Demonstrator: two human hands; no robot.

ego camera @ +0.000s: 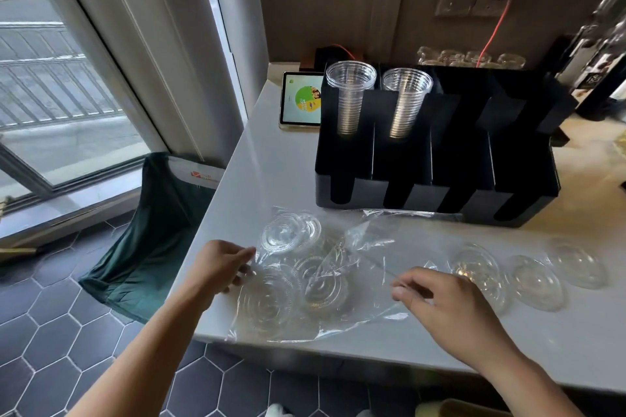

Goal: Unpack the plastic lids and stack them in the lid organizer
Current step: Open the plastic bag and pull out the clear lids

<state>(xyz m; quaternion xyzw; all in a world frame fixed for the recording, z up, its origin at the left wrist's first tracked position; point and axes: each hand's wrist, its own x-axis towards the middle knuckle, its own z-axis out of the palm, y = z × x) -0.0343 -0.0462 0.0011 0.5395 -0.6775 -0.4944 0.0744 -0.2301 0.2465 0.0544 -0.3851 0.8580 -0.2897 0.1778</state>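
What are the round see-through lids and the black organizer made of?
The round clear lids look like thin glossy plastic: transparent, with moulded rings that catch light. The black slotted organizer seems matte rigid plastic or acrylic; flat dull panels, which one is unclear.

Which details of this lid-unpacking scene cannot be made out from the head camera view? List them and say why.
- Number of lids inside the clear bag: clear on clear, overlapping under crinkled film.
- Inside of the black organizer's two right slots: dark, nothing distinguishable.
- Tablet text: too small, and its right side is hidden by the organizer.
- Left hand fingers' grip on the bag: film glare blurs it.
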